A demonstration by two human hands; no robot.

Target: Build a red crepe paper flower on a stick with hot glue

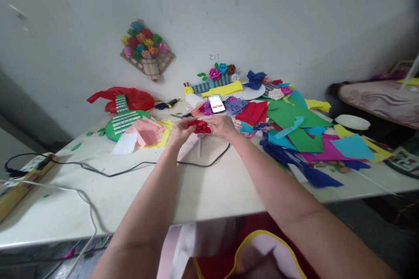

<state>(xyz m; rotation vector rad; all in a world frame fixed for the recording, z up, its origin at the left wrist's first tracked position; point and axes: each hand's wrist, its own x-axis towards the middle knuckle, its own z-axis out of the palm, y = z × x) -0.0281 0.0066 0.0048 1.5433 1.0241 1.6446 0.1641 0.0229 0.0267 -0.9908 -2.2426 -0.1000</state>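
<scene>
A red crumpled paper flower (200, 127) is held up between both hands over the middle of the table. My left hand (182, 130) grips its left side, with thumb and fingers pressed together. On the other side, the fingers of my right hand (224, 126) pinch the edge of the red paper. Below the flower lies a pale object with a thin white stick (200, 147), partly covered, and a black cable runs nearby. Scissors (186, 115) with dark handles lie just beyond my left hand. A lit phone (216, 104) rests behind the flower.
Coloured paper sheets (294, 115) cover the table's right side. At left are a green guitar-shaped craft (124, 120), pink paper (147, 131) and a red plastic bag (140, 98). Cables cross toward a power strip (29, 174). A flower-basket craft (150, 69) hangs on the wall.
</scene>
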